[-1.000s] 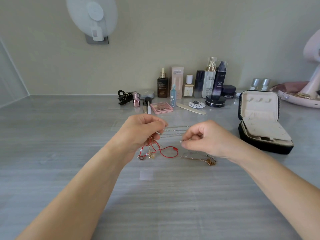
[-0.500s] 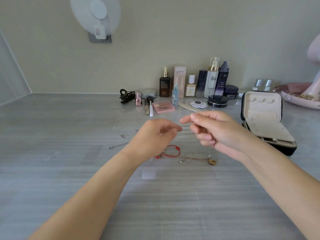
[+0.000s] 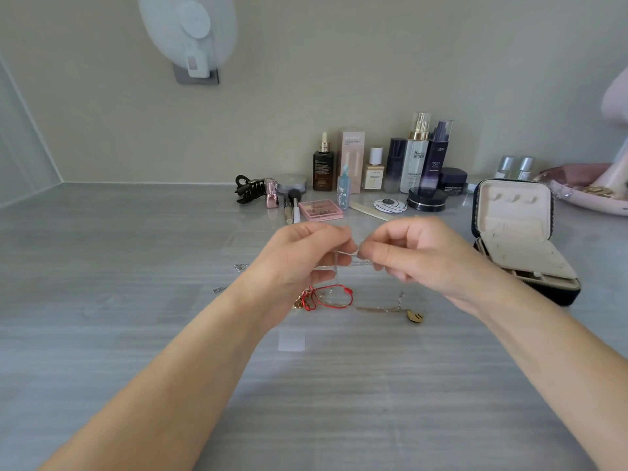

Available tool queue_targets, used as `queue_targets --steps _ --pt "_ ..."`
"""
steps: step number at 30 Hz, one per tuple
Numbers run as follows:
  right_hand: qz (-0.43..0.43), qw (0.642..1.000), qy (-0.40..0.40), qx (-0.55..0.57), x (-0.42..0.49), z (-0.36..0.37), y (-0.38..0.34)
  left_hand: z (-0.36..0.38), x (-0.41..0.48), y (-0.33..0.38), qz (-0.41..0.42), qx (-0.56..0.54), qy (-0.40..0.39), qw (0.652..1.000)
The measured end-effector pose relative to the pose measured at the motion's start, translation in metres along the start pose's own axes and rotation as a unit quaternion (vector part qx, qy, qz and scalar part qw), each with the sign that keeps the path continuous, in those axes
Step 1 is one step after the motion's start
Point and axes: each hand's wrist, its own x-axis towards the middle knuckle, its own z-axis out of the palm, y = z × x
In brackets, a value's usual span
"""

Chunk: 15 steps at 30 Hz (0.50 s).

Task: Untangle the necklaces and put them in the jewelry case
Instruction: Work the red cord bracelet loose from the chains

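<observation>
My left hand (image 3: 302, 260) and my right hand (image 3: 418, 256) meet above the grey counter, fingertips almost touching, both pinching a thin silver chain (image 3: 350, 254) that hangs between them. Its ends trail on the counter to the left (image 3: 239, 267). Below the hands lies a red cord necklace (image 3: 331, 297) with small charms, and to its right a gold chain with a gold pendant (image 3: 415, 316). The dark jewelry case (image 3: 516, 239) stands open at the right, its cream lining showing.
Cosmetics line the back wall: bottles (image 3: 416, 154), a black jar (image 3: 427, 198), a pink palette (image 3: 321, 209), brushes, a black hair clip (image 3: 248, 192). A pink tray (image 3: 591, 195) sits at the far right. A white fan (image 3: 190, 32) hangs on the wall.
The hands rose off the counter and came together. The red necklace left my left hand and lies on the counter. Both hands now pinch the silver chain.
</observation>
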Motion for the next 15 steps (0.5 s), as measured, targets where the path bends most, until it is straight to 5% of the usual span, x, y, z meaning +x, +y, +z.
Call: queue_targets --steps 15 --pt "0.002 0.961 -0.034 0.275 -0.003 -0.014 -0.007 -0.010 -0.007 0.007 -0.020 0.061 -0.111 0.992"
